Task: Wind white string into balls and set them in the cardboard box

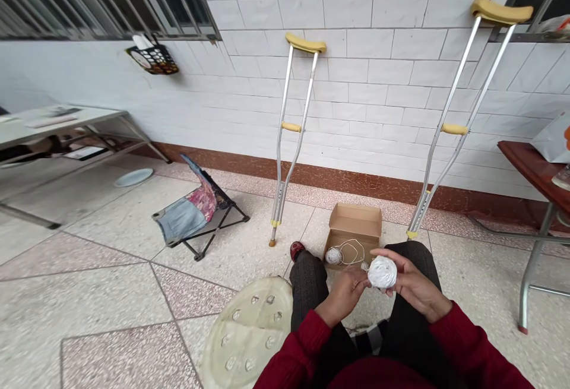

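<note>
Apparently winding the white ball (pixel 383 272), clasping it in the right hand (pixel 414 287) near the open box (pixel 356 220), resting the left hand (pixel 346 291) at its edge with pinch unclear, probably needing even tension next.

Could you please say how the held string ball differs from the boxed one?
The held ball sits in the right hand; the boxed ball lies in the cardboard box. The held ball looks larger in view than the boxed ball. Both are whitish, wound string.
</note>
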Action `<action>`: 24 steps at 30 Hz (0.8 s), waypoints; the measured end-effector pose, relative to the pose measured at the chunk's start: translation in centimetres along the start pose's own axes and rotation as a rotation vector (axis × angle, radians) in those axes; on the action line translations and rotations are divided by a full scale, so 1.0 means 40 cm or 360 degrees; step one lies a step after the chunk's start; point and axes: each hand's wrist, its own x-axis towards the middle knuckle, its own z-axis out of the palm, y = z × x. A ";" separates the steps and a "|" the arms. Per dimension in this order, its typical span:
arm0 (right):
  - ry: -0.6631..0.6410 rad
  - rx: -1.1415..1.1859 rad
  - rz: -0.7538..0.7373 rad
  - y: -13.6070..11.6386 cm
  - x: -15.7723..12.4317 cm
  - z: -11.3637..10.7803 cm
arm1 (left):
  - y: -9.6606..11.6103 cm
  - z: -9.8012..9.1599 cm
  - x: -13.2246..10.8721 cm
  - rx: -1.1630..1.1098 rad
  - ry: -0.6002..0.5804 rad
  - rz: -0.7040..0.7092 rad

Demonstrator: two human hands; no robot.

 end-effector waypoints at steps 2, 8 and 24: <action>0.0092 -0.0060 -0.0055 -0.027 0.005 0.002 | -0.019 0.035 -0.021 -0.0076 -0.0066 -0.0132; 0.0486 -0.0652 -0.0364 -0.084 0.068 -0.026 | -0.018 0.043 -0.072 0.0115 -0.0233 -0.0274; 0.0205 -0.0266 -0.0137 0.006 0.015 0.053 | 0.030 -0.092 0.048 -0.0006 0.0174 -0.0092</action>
